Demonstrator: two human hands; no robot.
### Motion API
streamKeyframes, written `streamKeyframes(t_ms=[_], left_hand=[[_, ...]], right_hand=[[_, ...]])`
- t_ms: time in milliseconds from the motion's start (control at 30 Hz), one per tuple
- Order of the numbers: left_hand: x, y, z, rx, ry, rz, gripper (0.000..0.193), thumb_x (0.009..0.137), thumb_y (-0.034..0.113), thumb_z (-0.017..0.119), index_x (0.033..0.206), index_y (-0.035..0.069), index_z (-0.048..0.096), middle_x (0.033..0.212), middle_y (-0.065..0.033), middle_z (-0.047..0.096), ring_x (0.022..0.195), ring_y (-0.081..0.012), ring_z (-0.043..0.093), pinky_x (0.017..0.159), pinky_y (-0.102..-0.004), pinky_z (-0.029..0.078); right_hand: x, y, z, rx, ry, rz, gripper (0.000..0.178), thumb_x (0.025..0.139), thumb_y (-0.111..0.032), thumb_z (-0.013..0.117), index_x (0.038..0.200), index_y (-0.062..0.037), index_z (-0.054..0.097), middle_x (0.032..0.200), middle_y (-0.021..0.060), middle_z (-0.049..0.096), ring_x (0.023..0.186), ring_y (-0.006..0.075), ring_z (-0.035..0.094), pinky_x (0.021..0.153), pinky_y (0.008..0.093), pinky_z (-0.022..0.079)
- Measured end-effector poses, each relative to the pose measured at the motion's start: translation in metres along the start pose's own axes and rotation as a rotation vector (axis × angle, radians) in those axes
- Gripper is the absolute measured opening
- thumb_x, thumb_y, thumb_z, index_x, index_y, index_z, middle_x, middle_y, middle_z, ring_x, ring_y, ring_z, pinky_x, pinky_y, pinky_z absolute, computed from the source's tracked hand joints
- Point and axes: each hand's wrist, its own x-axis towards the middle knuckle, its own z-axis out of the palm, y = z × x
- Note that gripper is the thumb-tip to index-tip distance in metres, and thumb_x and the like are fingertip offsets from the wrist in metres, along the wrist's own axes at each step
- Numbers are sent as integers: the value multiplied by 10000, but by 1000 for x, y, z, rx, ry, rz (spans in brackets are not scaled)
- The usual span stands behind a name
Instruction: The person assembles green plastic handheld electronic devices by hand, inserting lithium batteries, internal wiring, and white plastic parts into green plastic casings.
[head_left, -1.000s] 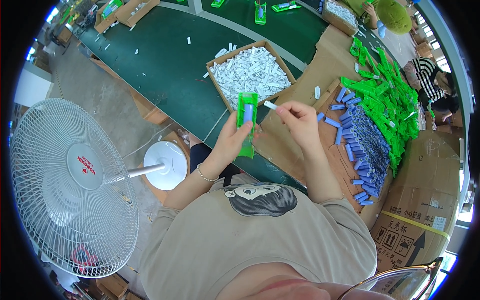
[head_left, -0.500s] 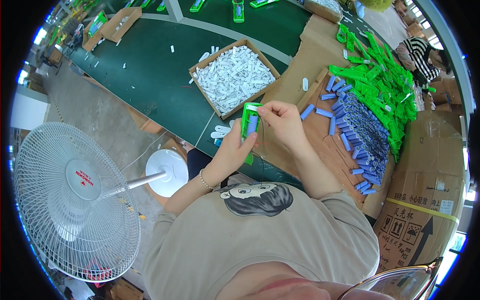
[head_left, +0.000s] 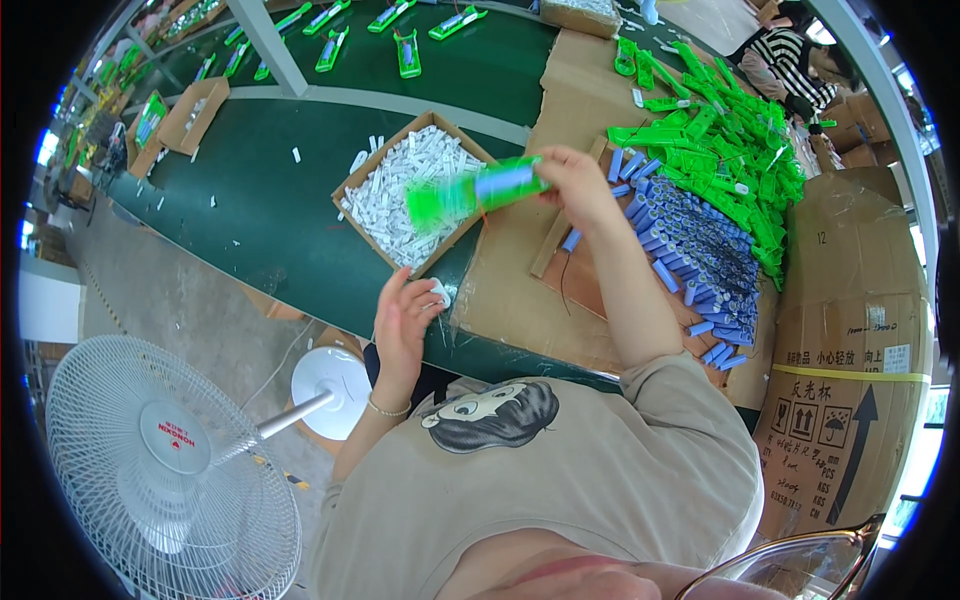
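My right hand [head_left: 578, 188] grips one end of a green plastic housing [head_left: 515, 178] with a blue cylindrical battery in it. The housing is held out over the right side of a cardboard box [head_left: 362, 242] of small white plastic parts [head_left: 395, 190], its far end smeared by motion. Below that box, my left hand [head_left: 402, 325] is raised with its fingers apart. A white piece [head_left: 440, 292] shows right beside its fingertips; contact is hard to make out.
Blue batteries [head_left: 690, 240] lie heaped on a board at right, with a pile of green housings [head_left: 725, 150] behind. Fitted green housings [head_left: 408, 55] lie on the far green surface. A fan [head_left: 170, 440] stands left, a large carton [head_left: 850, 350] right. Another person [head_left: 795, 70] is at far right.
My left hand has let go of the green housing and drawn away to the left. My right hand has carried the housing forward, turning it sideways. The whole view has shifted.
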Motion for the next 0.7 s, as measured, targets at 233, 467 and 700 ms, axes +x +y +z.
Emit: streamKeyframes(t_ms=[233, 467, 700], left_hand=[[-15, -19, -21, 1454, -43, 579, 398, 744, 79, 614, 1124, -4, 532, 1113, -186, 540, 1050, -373, 506, 940, -436, 388], [-16, -25, -24, 1625, 13, 603, 385, 720, 86, 634, 1090, 8, 563, 1119, -159, 546, 1088, -365, 495, 957, -450, 369], [-5, -28, -15, 1719, 28, 540, 353, 734, 76, 626, 1080, 36, 578, 1176, -141, 510, 1153, -366, 450, 979, -474, 346]], right_hand=[[198, 31, -12, 513, 285, 172, 186, 852, 21, 542, 1027, 80, 515, 966, 229, 613, 839, 326, 635, 759, 414, 543], [219, 20, -12, -409, 296, 278, 210, 869, -180, 628, 844, 28, 615, 672, 108, 655, 570, 197, 639, 464, 306, 510], [3, -37, -45, -928, 153, -490, 224, 810, -233, 683, 905, -35, 642, 731, 75, 664, 674, 148, 640, 640, 291, 506]])
